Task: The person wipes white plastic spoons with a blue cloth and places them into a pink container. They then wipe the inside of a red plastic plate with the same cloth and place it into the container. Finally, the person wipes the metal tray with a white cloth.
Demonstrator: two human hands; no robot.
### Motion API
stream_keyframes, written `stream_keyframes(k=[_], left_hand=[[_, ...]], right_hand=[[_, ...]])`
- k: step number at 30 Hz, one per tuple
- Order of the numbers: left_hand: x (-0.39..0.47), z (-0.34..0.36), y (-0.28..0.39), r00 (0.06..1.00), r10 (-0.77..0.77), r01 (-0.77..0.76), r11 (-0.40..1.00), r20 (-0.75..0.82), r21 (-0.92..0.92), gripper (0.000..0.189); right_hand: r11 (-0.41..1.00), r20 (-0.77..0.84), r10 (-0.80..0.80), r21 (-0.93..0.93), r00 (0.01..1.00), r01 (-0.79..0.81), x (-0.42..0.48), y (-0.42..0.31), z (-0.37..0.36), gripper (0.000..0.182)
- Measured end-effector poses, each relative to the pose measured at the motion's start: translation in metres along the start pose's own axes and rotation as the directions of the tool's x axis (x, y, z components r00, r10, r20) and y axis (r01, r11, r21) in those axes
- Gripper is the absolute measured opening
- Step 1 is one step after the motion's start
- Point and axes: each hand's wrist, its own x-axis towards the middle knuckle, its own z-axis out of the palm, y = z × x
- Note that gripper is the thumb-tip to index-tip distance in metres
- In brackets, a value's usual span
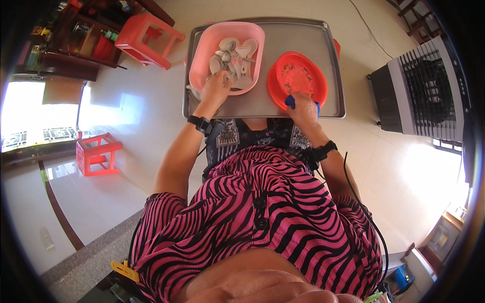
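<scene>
A pink plastic basin (258, 41) stands on the left of a metal tray (299, 34). In it lies a heap of pale spoons and other utensils (245, 68). My left hand (218, 89) reaches over the basin's near rim, its fingertips at the spoon handles; whether they grip one is hard to see. On the tray's right side is a red plastic dish (297, 75) with a green leaf pattern, set over another red piece (273, 89). My right hand (305, 110) holds a blue cloth (290, 101) at the near edge of the red dish.
Red plastic stools stand on the floor at left, one farther (146, 39) and one nearer (97, 154). At right is an air cooler (420, 87), with a cable (373, 32) on the floor beyond. A dark wooden cabinet (72, 62) fills the upper left.
</scene>
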Motion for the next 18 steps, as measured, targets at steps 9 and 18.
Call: stream_keyframes(k=[9,18], left_hand=[[-0.048,0.016,0.078,0.933,0.035,0.264,0.61,0.359,-0.747,0.044],[-0.065,0.048,0.062,0.854,0.146,0.388,0.461,0.5,-0.798,0.038]], right_hand=[[0.946,-0.043,-0.147,0.285,0.988,0.153,-0.016,-0.036,-0.022,0.031],[0.891,0.295,-0.235,0.446,0.926,0.084,-0.03,-0.042,-0.018,0.04]])
